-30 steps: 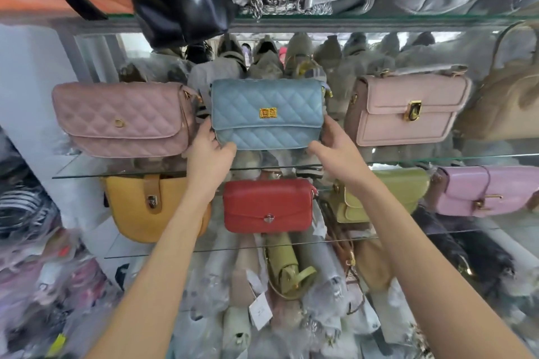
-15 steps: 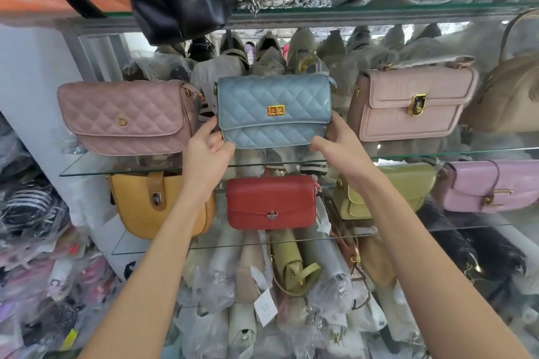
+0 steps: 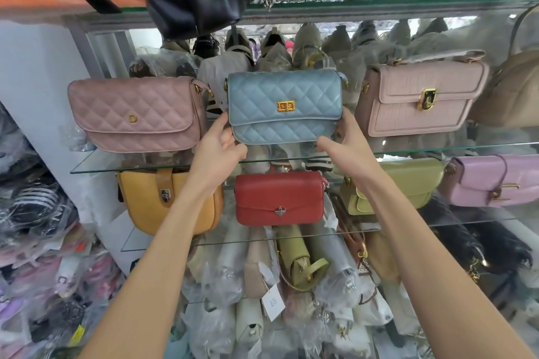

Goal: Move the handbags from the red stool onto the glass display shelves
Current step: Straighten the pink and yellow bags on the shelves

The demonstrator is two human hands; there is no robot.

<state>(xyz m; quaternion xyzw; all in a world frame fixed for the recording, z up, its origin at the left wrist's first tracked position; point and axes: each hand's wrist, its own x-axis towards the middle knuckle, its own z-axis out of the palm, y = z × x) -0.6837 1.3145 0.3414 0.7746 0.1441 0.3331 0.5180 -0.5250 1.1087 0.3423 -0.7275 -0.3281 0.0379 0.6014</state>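
A light blue quilted handbag [image 3: 284,105] with a gold clasp stands upright on the upper glass shelf [image 3: 437,150], between a pink quilted bag [image 3: 134,114] and a pink flap bag [image 3: 420,99]. My left hand [image 3: 217,146] holds its lower left corner, thumb up along the side. At the lower right corner my right hand [image 3: 347,143] grips it, thumb on the edge and fingers under the bottom. The red stool is out of view.
On the shelf below [image 3: 408,226] stand a yellow bag [image 3: 169,201], a red bag [image 3: 278,198], a green bag [image 3: 399,186] and a lilac bag [image 3: 495,181]. Black and silver bags hang over the top shelf [image 3: 379,4]. Plastic-wrapped bags fill the bottom and the left side.
Both hands stay on the blue handbag's lower corners. The bag has shifted slightly right and up in the view, and my left thumb now points more upright.
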